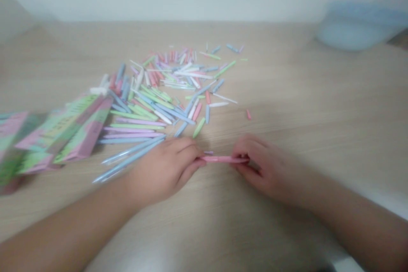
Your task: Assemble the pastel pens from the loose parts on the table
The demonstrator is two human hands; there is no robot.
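Note:
A pink pen (pixel 223 159) lies level just above the wooden table (pixel 302 106), held at both ends. My left hand (pixel 165 165) pinches its left end and also grips a bundle of light blue pens (pixel 127 157) that stick out to the left. My right hand (pixel 261 163) is closed on the pen's right end. Behind my hands spreads a loose pile of pastel pen parts (pixel 165 89) in pink, green, blue, purple and white. The picture is blurred by motion.
Pink and green printed boxes (pixel 54 136) lie at the left edge of the table. A pale blue plastic container (pixel 357 25) stands at the back right. A white wall runs behind the table. A single pink cap (pixel 248 114) lies apart from the pile.

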